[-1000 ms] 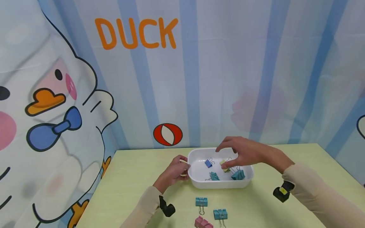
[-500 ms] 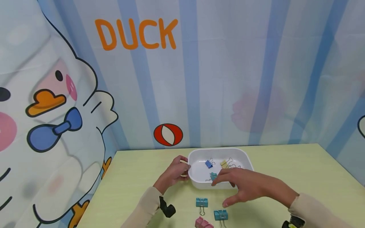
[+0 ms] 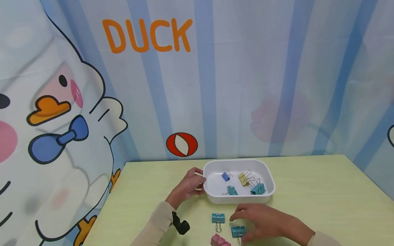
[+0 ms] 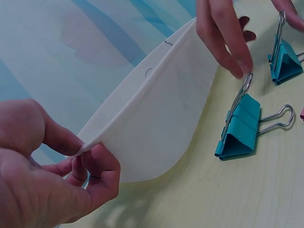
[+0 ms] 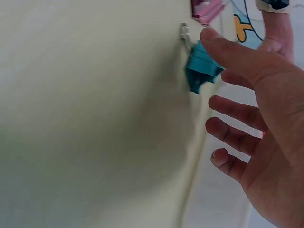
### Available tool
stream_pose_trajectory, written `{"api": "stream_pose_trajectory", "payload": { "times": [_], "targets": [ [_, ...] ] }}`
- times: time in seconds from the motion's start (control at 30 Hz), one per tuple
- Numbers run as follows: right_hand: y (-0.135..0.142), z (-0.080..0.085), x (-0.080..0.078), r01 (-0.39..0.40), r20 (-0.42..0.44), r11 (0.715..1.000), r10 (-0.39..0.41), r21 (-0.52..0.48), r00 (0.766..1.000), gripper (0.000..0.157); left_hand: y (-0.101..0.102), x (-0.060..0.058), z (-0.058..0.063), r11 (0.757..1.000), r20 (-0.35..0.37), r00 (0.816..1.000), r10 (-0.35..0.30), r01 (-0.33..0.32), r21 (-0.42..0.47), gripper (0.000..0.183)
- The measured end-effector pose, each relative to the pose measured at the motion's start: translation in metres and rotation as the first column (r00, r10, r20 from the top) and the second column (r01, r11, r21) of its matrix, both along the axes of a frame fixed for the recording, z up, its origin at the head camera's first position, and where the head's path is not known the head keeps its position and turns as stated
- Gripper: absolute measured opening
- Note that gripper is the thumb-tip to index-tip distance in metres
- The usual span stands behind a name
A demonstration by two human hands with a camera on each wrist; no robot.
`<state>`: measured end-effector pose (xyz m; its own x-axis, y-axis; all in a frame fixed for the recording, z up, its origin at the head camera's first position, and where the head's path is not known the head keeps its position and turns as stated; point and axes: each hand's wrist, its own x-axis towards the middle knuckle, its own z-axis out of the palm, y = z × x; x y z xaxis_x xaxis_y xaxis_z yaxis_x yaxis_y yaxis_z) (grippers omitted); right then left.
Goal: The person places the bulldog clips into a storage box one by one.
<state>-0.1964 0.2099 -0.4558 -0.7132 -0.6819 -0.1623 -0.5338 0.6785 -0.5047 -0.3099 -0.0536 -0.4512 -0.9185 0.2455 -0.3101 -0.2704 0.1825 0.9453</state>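
My left hand (image 3: pixel 188 188) grips the left end of a white plastic tray (image 3: pixel 240 200), its thumb and fingers pinching the rim (image 4: pixel 128 123). Fingers spread and holding nothing, my right hand (image 3: pixel 267 220) is over the table at a teal binder clip (image 3: pixel 237 231). Its thumb overlaps that clip (image 5: pixel 202 65) in the right wrist view. A second teal binder clip (image 3: pixel 218 217) lies to the left, and a pink binder clip (image 3: pixel 220 240) is at the bottom edge of the head view.
Inside the tray lie a blue binder clip (image 3: pixel 226 176), a yellow one (image 3: pixel 243 179) and two teal ones, one at left (image 3: pixel 232 190), one at right (image 3: pixel 258 189). The pale yellow table (image 3: pixel 314 191) ends at a printed duck curtain (image 3: pixel 234 85).
My right hand has come from above the tray toward the front, down to the teal clip on the table. The left hand stays on the tray, and the clips lie as before.
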Motion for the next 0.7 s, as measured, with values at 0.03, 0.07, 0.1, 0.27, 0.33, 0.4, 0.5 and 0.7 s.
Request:
{"api": "stream_pose_trajectory", "payload": {
  "times": [0.03,0.07,0.1,0.27,0.33,0.4,0.5,0.7],
  "targets": [
    [-0.001,-0.004,0.001,0.002,-0.016,1.000,-0.002,0.005,1.000,0.048,0.000,0.000,0.000,1.000,-0.001,1.000,-0.001,0.001,0.001,0.039],
    [-0.001,-0.008,0.002,0.001,-0.036,1.000,0.000,0.004,0.999,0.047,0.000,0.000,0.000,1.000,-0.002,1.000,-0.003,0.003,0.002,0.039],
    [-0.002,-0.012,0.003,-0.002,-0.051,1.000,0.002,-0.002,0.999,0.046,0.000,0.000,0.000,1.000,-0.002,1.000,-0.005,0.005,0.003,0.039],
    [-0.003,-0.019,0.005,-0.002,-0.074,0.999,-0.001,-0.040,0.997,0.036,-0.001,0.000,0.000,1.000,-0.005,1.000,-0.007,0.007,0.008,0.039],
    [-0.004,-0.019,0.005,0.008,-0.060,0.999,-0.011,-0.045,0.998,0.033,-0.001,0.001,0.000,1.000,-0.005,1.000,-0.005,0.005,0.007,0.039],
    [-0.004,-0.019,0.005,0.013,-0.052,0.999,-0.016,-0.052,0.998,0.030,-0.001,0.001,0.000,1.000,-0.004,1.000,-0.005,0.005,0.008,0.038],
    [-0.003,-0.020,0.004,0.002,-0.067,0.998,-0.007,-0.066,0.998,0.028,-0.001,0.001,-0.001,1.000,-0.004,1.000,-0.008,0.008,0.016,0.038],
    [-0.002,-0.020,0.003,-0.040,-0.128,0.996,0.029,-0.086,0.991,0.026,-0.001,0.001,0.000,1.000,-0.009,1.000,-0.002,0.002,0.008,0.039]
  ]
}}
